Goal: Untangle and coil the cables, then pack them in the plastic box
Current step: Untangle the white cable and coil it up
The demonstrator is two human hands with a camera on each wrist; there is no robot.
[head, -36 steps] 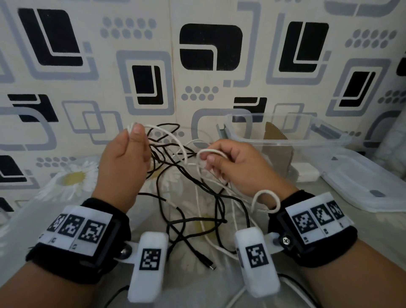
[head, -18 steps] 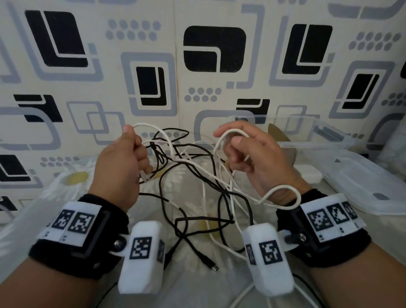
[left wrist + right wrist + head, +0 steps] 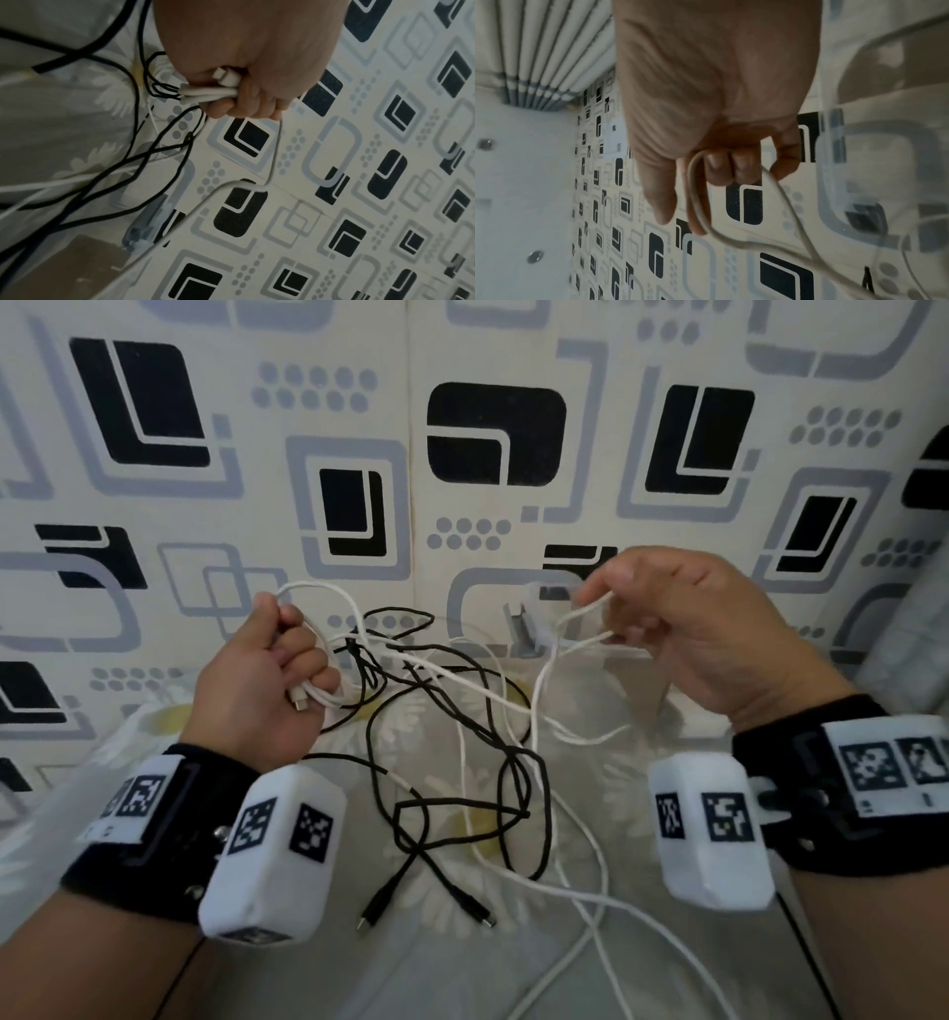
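The patterned wall (image 3: 359,428) fills the far side, and the flowered cloth (image 3: 513,968) under your wrists carries the whole tangle. The plastic box (image 3: 534,629) sits at the far right, mostly hidden behind your right hand (image 3: 703,634), so nothing is packed yet, I judge.

The white cable (image 3: 534,711) runs between both hands and is threaded through loops of the black cable (image 3: 513,783), whose two plugs lie on the near cloth.

The main risk: if you pull your hands further apart, the white strand will likely cinch the black loops into a tighter knot, or drag the heap off the cloth. A plug could also snag in a loop.

Your left hand (image 3: 262,680) is raised at the left, fist curled round several gathered turns of white cable with its plug end poking out by the fingers. Your right hand is lifted higher at the far right, palm down, with a bend of white cable hooked over its curled fingers (image 3: 731,168) and the thumb beside it.
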